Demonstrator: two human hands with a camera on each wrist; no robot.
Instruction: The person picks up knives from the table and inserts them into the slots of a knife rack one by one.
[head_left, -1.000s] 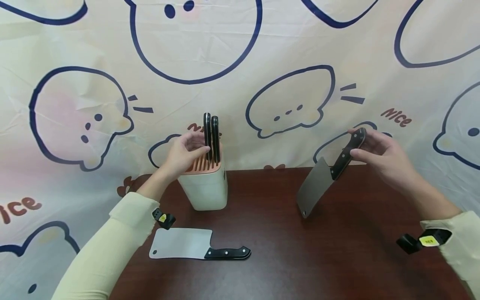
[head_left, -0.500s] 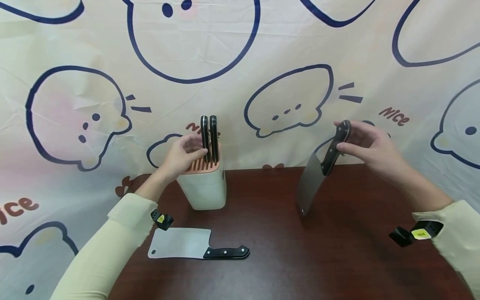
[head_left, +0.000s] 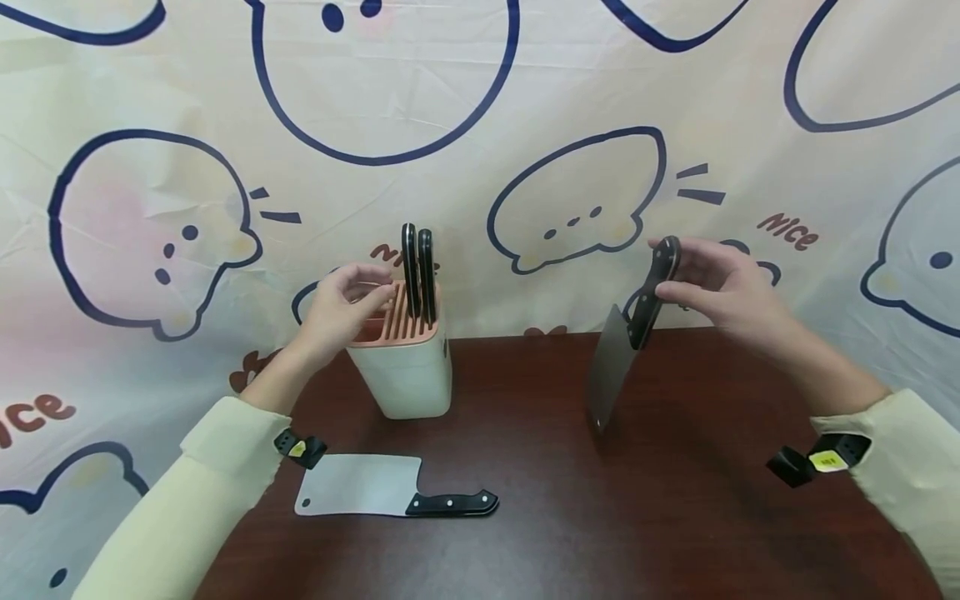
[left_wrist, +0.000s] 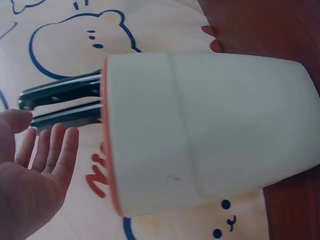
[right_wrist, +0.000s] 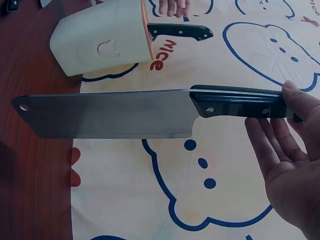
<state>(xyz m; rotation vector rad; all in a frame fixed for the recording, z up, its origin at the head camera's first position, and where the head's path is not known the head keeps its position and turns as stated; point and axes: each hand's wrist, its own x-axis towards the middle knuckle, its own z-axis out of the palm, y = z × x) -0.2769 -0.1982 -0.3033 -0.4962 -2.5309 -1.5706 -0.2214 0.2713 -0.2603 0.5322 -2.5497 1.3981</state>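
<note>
My right hand (head_left: 731,287) pinches the black handle of a cleaver (right_wrist: 110,116) between thumb and fingers. Its broad steel blade points down, tilted, to the right of the knife block. The block (head_left: 408,383) is cream-white with a slotted pink-orange top, and two black-handled knives (head_left: 427,271) stand upright in its slots. My left hand (head_left: 337,308) hovers over the block's left side, fingers loosely bent and nothing in them. In the left wrist view, the fingertips (left_wrist: 71,134) lie close to the knife handles (left_wrist: 65,92). The blades in the block are hidden.
A second cleaver (head_left: 360,486) lies flat on the dark wooden table (head_left: 570,525) in front of the block, its black handle to the right. Behind the table hangs a cream cloth (head_left: 420,100) with blue cartoon outlines.
My left hand has come off the knife handle and moved left. The right hand has carried its cleaver leftward, turning the blade more upright and edge-on. The cleaver on the table has stayed put.
</note>
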